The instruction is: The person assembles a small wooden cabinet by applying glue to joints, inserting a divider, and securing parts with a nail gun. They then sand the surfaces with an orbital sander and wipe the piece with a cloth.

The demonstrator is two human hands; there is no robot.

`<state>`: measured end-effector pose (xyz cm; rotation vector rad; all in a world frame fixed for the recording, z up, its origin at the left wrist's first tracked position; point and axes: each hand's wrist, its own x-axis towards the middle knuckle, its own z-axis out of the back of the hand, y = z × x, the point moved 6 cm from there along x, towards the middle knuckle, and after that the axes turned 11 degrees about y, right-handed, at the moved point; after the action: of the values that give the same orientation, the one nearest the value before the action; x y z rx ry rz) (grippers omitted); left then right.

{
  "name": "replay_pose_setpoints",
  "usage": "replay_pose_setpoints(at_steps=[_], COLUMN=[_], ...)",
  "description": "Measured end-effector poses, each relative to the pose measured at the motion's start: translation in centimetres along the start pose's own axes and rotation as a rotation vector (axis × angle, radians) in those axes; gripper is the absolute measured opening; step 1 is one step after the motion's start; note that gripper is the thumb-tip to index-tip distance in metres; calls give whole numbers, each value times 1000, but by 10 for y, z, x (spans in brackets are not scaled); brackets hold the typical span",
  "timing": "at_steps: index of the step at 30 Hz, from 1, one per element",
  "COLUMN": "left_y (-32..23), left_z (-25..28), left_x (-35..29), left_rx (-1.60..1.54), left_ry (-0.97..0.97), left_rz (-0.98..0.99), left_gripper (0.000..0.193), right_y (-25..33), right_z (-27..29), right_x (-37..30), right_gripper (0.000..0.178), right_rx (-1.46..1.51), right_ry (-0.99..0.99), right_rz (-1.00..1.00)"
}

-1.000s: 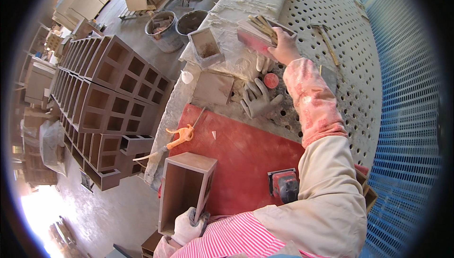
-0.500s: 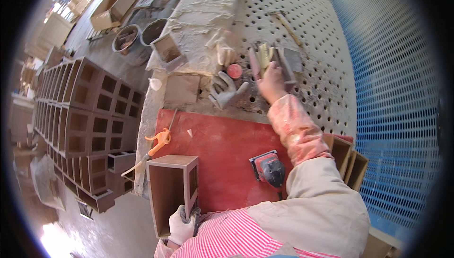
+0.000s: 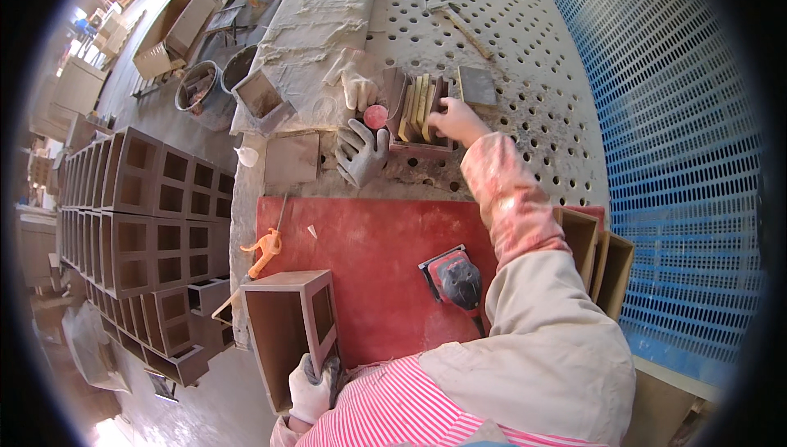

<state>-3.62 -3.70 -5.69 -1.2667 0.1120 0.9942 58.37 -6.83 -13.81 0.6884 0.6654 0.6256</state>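
My left hand (image 3: 311, 391), in a whitish glove with a dark palm, grips the lower front edge of an open brown wooden box (image 3: 283, 324) with a window-like opening in its side. My bare right hand (image 3: 459, 122) reaches forward, fingers pinched at the right side of a small holder (image 3: 422, 148) with upright yellow and dark brown flat pieces (image 3: 416, 107). What is between the fingertips is hidden. A grey work glove (image 3: 361, 152) and a round red lid (image 3: 375, 116) lie left of the holder. A red and black power sander (image 3: 453, 278) rests on the red mat (image 3: 377, 234).
An orange-handled tool (image 3: 264, 252) lies at the mat's left edge. Another glove (image 3: 355, 86), a dark square plate (image 3: 477, 86) and a hammer (image 3: 463, 30) lie farther back on the perforated bench. Stacked box frames (image 3: 156, 209) stand left; a blue slatted panel (image 3: 680, 201) rises right.
My right hand has moved from over the holder to its right side, uncovering the upright pieces. My left hand keeps its grip on the wooden box. The whole view has shifted slightly.
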Motion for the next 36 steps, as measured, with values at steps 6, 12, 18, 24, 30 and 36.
replay_pose_setpoints(at_steps=[6, 12, 18, 24, 30, 36], left_y=[6, 5, -3, 1, 3, -5], left_z=[-1, -1, -2, -4, -4, -5], left_x=[0, -1, -2, -2, -3, -3], left_rx=[-18, 1, 15, -60, -55, -135], left_ry=[-19, -18, -5, -12, 11, 12], left_rz=[11, 39, 46, 53, 102, 87], left_gripper=[19, 21, 21, 21, 17, 14], right_y=[10, 8, 12, 35, 64, 60], right_z=[-2, -4, -17, -19, -40, -21], right_x=[36, 32, 32, 23, 17, 26], right_gripper=[72, 61, 77, 134, 138, 110], right_rx=[141, 438, 312, 164, -389, -461], right_ry=[164, 337, 375, 272, 94, 41], right_rz=[69, -226, -109, 5, -68, -100])
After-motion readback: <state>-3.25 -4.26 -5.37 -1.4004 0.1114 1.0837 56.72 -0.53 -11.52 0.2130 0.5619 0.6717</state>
